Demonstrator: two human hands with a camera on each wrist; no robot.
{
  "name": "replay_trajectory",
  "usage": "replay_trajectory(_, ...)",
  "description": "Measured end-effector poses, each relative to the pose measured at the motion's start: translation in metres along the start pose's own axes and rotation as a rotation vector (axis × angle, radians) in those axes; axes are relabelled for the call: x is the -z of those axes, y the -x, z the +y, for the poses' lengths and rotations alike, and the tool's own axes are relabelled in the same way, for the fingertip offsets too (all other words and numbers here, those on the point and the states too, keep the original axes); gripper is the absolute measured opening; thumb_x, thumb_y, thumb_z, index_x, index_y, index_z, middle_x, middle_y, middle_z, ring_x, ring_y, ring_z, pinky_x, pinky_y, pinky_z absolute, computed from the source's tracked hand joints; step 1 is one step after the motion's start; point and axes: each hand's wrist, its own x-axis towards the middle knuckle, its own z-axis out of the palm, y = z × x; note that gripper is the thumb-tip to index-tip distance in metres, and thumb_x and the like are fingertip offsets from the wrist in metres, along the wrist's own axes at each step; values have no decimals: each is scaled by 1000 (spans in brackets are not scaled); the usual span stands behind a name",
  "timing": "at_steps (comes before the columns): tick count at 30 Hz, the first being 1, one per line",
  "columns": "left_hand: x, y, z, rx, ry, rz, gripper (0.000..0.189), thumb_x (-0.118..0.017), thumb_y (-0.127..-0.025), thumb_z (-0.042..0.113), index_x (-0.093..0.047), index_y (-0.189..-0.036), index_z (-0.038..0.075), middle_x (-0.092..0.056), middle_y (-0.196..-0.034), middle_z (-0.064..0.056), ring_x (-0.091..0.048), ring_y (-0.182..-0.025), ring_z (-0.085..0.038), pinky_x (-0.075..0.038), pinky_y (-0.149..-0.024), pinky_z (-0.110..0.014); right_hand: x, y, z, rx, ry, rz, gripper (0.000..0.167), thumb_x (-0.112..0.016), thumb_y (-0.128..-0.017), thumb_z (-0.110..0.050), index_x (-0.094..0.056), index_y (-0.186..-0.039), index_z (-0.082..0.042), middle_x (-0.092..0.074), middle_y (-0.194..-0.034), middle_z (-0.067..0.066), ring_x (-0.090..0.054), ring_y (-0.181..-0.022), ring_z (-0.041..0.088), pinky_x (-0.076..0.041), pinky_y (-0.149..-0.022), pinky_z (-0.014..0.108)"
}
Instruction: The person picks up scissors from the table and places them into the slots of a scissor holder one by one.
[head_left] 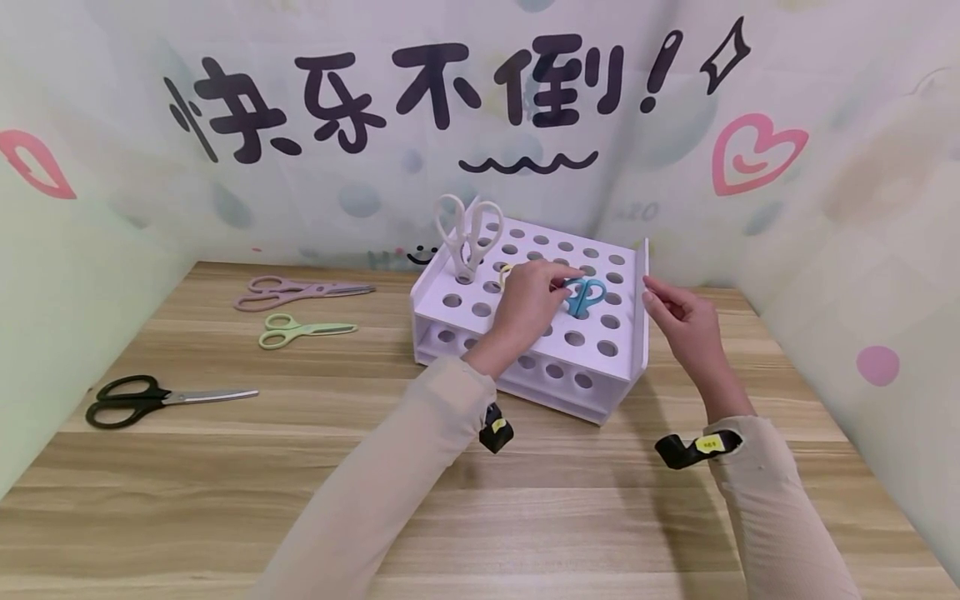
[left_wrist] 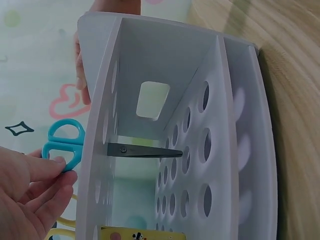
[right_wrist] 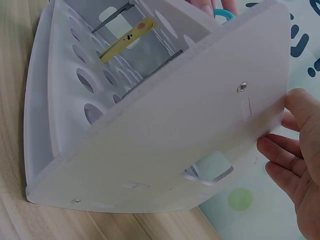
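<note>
A white rack (head_left: 615, 362) with rows of round holes stands on the table. Teal-handled scissors (left_wrist: 66, 142) stand in one of its holes, dark blades (left_wrist: 145, 151) pointing down inside. My left hand (head_left: 531, 298) pinches their handle between thumb and fingers, just above the top plate. At the rack's right side panel (right_wrist: 165, 155), my right hand (head_left: 688, 329) holds the edge with thumb and fingertips. White-handled scissors (head_left: 468, 242) stand upright at the back left. Yellow-handled scissors (left_wrist: 62, 232) are also in the rack, mostly hidden behind my left hand in the head view.
On the table left of the rack lie pink scissors (head_left: 296, 290), light green scissors (head_left: 303, 330) and black-handled scissors (head_left: 161, 400). A printed cloth (head_left: 375, 192) hangs behind the table and along both sides.
</note>
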Motion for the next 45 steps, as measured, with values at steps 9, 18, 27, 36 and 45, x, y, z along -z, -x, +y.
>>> replay_trajectory(9,-4,1,-1,-18,1,-19,30,-67,-82,3,-69,-110,15,-66,-96,0,-58,-83,-7,-42,-69,-12,0,-2,2,-2,-10,-16,36,-56,-92,-15,-54,-123,3,-57,-116,24,-52,-77,-2,-42,-62,7)
replay_trajectory(18,-7,-1,-2,-47,21,-25,30,-66,-83,2,-68,-110,13,-67,-98,-1,-59,-84,-8,-42,-71,-11,-1,-2,4,-13,9,-8,36,-56,-92,-17,-56,-124,-1,-56,-118,24,-52,-79,-3,-42,-62,8)
replay_trajectory(27,-9,-4,-4,-51,0,-5,30,-67,-82,0,-69,-109,13,-67,-101,-2,-59,-87,-9,-43,-72,-12,-1,-1,2,4,4,4,36,-57,-91,-19,-57,-123,-2,-58,-116,22,-53,-78,-3,-43,-63,8)
replay_trajectory(36,-11,-2,-5,-44,-70,-39,30,-66,-83,2,-69,-109,14,-66,-100,0,-58,-92,-9,-43,-77,-14,-2,-1,2,17,-24,15,35,-59,-91,-17,-58,-122,-1,-62,-108,3,-55,-78,-4,-44,-65,8)
replay_trajectory(45,-10,1,-3,-68,-152,-50,30,-67,-84,7,-67,-112,16,-66,-101,1,-58,-93,-10,-43,-79,-19,0,3,-17,1,-47,4,33,-57,-91,-9,-56,-120,6,-61,-107,7,-52,-75,-5,-42,-63,7)
